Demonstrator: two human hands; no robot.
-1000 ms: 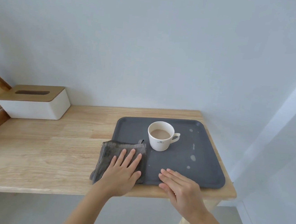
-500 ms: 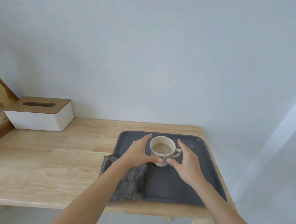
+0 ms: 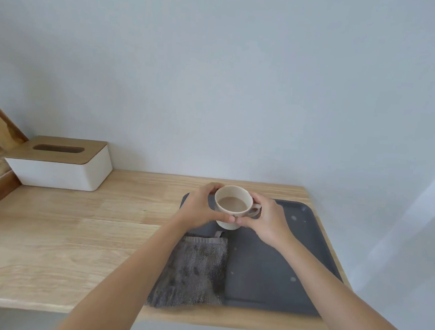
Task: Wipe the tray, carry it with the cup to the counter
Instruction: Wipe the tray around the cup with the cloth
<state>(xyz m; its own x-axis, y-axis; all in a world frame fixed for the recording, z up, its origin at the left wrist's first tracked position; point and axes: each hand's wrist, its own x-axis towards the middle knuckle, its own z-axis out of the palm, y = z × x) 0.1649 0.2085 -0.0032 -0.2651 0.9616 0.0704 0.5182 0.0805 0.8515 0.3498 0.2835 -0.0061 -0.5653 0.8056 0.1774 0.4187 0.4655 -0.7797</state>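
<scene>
We have both hands wrapped around the cream ceramic cup of milky coffee (image 3: 232, 208), just right of the frame's centre: the left hand (image 3: 198, 207) cups its near-left wall, and the right hand (image 3: 267, 217) grips the handle side, thumbs meeting at the front. The cup sits over the far-left part of the dark grey plastic tray (image 3: 280, 272), though we cannot tell whether its base is touching. The folded grey terry cloth (image 3: 195, 269) lies across the tray's near-left edge, untouched, and pale droplets (image 3: 293, 279) dot the tray toward the right. We judge the step to be clearing the cup away so wiping can begin; next, we need a level, slow lift onto the light wooden tabletop (image 3: 58, 229), avoiding spills.
</scene>
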